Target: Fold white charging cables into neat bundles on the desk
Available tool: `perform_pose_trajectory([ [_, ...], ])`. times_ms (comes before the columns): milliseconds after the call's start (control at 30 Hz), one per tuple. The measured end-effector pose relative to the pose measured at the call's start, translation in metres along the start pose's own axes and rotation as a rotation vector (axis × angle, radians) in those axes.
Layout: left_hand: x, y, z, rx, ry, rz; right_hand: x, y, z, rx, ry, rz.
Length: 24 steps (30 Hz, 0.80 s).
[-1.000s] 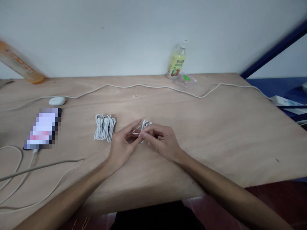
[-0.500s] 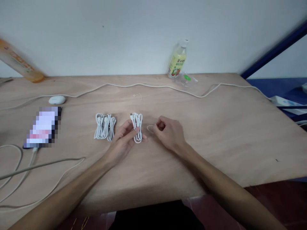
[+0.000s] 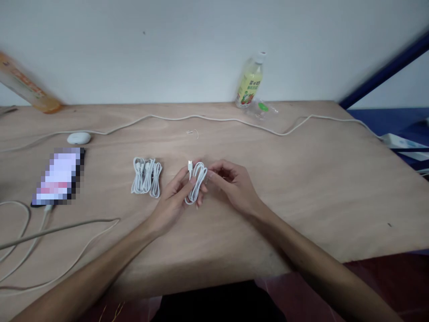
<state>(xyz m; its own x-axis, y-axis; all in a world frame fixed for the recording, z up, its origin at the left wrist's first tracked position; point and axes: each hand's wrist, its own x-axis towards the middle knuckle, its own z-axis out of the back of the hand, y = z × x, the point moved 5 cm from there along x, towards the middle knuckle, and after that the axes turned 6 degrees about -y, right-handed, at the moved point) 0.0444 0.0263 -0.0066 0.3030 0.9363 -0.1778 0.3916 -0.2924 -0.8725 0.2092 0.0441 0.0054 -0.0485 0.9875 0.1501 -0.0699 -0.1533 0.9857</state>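
Observation:
My left hand (image 3: 177,190) grips a coiled white USB cable (image 3: 197,181), its thumb across the front of the loops. The cable's plug sticks up at the upper left of the coil, and the loops lean to the right. Close against the coil's right side, my right hand (image 3: 234,181) has thumb and fingertips pinched on a thin pale twist tie, which barely shows beside the loops. Left of my hands, several bundled white cables (image 3: 146,177) lie side by side on the wooden table (image 3: 295,192).
Loose thin ties (image 3: 192,132) lie behind my hands. A long white cord (image 3: 217,120) crosses the table's back. At left are a phone (image 3: 58,179) on its charging cable, a white case (image 3: 79,137) and an orange bottle (image 3: 33,91). A yellow-labelled bottle (image 3: 250,85) stands against the wall.
My right hand has moved left with the twist tie, up to the coil. In my left hand the coil has turned, its top tipping right, and the plug stands apart from the loops.

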Motion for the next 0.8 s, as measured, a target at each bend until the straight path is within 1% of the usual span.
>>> perform_pose_trajectory([
  [100,0.000,0.001,0.002,0.026,0.012,-0.023,-0.003,-0.003,-0.010,0.149,0.113,-0.083],
  [300,-0.002,0.003,0.002,0.102,0.056,-0.037,-0.007,-0.006,-0.020,0.340,0.203,-0.175],
  [367,-0.002,0.003,0.000,0.090,0.065,-0.026,-0.007,-0.007,-0.021,0.357,0.201,-0.186],
  [500,-0.002,-0.001,-0.004,-0.005,0.048,-0.018,-0.006,-0.005,-0.019,0.299,0.146,-0.174],
  [633,-0.003,-0.004,-0.005,-0.085,0.029,0.003,-0.006,-0.005,-0.019,0.322,0.145,-0.200],
  [733,-0.004,-0.004,-0.007,-0.081,0.031,0.007,-0.006,-0.010,-0.017,0.297,0.116,-0.226],
  [800,-0.004,-0.004,-0.008,-0.039,0.035,-0.008,-0.007,-0.011,-0.017,0.275,0.126,-0.238],
])
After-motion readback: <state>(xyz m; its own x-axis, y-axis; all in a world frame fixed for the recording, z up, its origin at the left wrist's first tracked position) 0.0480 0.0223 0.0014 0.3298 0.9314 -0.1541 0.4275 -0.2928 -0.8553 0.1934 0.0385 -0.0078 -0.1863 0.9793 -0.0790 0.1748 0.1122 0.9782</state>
